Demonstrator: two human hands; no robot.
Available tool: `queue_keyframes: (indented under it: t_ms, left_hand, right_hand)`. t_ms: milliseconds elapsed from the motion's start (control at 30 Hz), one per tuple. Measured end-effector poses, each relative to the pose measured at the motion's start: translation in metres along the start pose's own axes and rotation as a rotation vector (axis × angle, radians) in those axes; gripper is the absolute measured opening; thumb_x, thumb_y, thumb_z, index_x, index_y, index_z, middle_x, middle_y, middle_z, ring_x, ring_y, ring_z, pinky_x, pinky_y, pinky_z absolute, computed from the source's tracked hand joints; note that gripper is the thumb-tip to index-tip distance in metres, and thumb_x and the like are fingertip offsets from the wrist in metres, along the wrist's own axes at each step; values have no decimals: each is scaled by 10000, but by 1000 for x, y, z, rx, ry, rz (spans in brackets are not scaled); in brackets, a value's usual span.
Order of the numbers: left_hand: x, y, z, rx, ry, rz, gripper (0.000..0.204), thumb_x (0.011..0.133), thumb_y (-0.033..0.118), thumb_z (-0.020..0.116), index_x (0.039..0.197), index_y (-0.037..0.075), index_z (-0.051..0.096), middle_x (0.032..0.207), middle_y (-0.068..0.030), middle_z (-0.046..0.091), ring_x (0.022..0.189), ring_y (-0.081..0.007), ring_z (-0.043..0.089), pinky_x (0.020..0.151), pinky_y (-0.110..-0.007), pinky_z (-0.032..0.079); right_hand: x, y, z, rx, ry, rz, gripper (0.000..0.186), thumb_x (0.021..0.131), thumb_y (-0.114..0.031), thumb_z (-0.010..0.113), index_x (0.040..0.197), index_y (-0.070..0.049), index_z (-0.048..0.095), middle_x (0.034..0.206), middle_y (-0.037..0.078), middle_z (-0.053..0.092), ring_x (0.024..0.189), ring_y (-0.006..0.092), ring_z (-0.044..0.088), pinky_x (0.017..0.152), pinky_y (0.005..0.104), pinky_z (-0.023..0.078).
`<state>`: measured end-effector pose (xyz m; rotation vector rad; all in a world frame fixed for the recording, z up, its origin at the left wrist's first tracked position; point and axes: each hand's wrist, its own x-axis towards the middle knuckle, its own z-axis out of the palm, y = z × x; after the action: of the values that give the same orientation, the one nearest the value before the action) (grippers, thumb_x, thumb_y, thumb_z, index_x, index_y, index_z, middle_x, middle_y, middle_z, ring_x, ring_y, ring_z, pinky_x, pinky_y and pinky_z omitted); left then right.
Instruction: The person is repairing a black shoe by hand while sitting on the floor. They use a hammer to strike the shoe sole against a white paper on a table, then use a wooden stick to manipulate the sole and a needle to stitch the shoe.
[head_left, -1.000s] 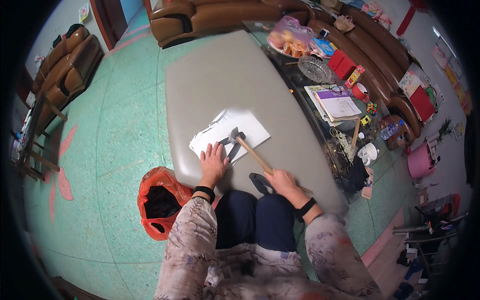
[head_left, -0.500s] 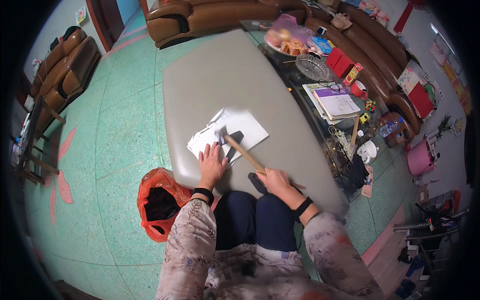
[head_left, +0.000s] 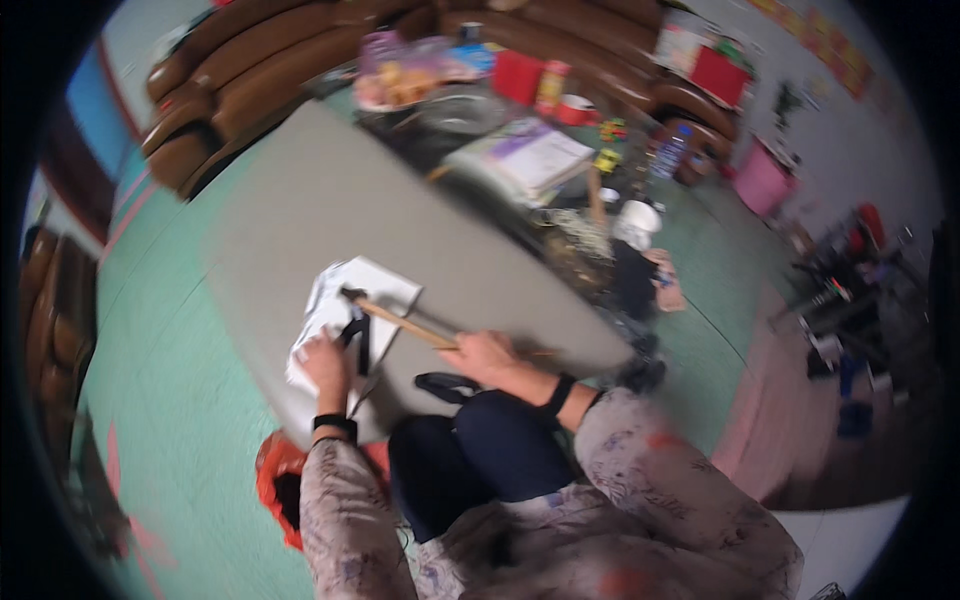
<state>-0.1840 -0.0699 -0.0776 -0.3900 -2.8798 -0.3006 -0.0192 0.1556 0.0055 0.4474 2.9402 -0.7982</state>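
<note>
My right hand point(head_left: 484, 357) is closed round the wooden handle of a hammer point(head_left: 405, 322). Its dark head rests over, or just above, a narrow black strap-like piece point(head_left: 362, 345) on white paper sheets point(head_left: 384, 287). My left hand point(head_left: 326, 366) lies on the sheets with fingers stretched out, their tips beside the black piece; blur hides whether they press on it. Sheets and piece lie on a padded grey surface point(head_left: 290, 200). Close to my right wrist, at the surface's near edge, lies another flat black piece point(head_left: 447, 386).
A red plastic bag point(head_left: 275, 475) with dark contents stands on the green floor, left of my knees. Beyond the grey surface, a dark table carries books point(head_left: 530, 155), a glass dish point(head_left: 462, 110), a white cup point(head_left: 637, 222) and string point(head_left: 580, 232). Brown sofas point(head_left: 290, 75) line the back.
The whole view has swung, so the table and sheets appear further left and the picture is blurred. The hammer stays in my right hand, its head still by the black piece and my left fingers.
</note>
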Motion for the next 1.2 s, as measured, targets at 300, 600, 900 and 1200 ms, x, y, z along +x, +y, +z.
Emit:
queue_keyframes:
  t_ms: [300,600,900,1200]
  left_hand:
    - [7,-38,35,-558,-134,-209,176,708,103,655,800,-28,581,658,-134,617,572,-252,599,549,-338,489]
    - [-68,96,-95,-1650,-457,-440,116,827,70,647,801,104,539,730,-50,634,602,-122,599,503,-208,459]
    - [-112,152,-90,-1587,-574,-256,139,901,180,576,935,45,573,857,-26,609,733,-85,573,605,-212,453]
    - [-119,136,-32,-939,-411,190,176,840,75,579,1004,13,602,863,-118,643,760,-252,617,679,-349,488]
  right_hand:
    - [1,89,9,-239,199,16,299,777,-288,625,836,1,577,695,181,629,648,351,629,582,458,479]
    - [-39,34,-44,564,3,-5,451,857,-477,560,754,-46,645,591,104,570,588,190,566,598,364,451]
    - [-67,136,-85,-112,484,-18,157,851,-170,499,813,-51,595,622,97,614,593,236,623,532,390,488]
    - [-68,253,-141,-686,527,273,452,799,-415,627,944,-1,516,867,203,581,675,337,635,550,414,505]
